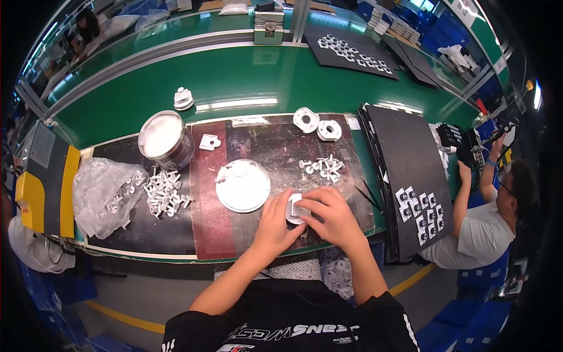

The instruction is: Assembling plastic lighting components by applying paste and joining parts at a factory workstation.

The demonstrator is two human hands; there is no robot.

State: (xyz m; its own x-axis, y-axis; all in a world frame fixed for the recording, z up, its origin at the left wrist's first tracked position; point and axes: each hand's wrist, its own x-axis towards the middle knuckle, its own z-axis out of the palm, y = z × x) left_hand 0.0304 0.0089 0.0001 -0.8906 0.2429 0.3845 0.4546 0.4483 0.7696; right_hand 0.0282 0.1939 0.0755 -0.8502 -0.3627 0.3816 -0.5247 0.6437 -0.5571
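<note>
Nearest my camera, a black shirt fills six o'clock, below a long green table. Taking clock positions from the hands, I see a dark mat spread under the work, a black panel between two and three, and a clear plastic bag at nine. A tub stands at ten; nearer on that bearing lies a round white dish. Left hand and right hand meet near the mat's six o'clock edge, both partly curled and gripping one white part: the left along its nine o'clock side, the right arching over from three, fingertips on its top. That part's raised face points up at me; as far as the fingers let me see, its long axis runs roughly twelve to six. Small white pegs are heaped at nine, beside the bag, with fewer at one.
</note>
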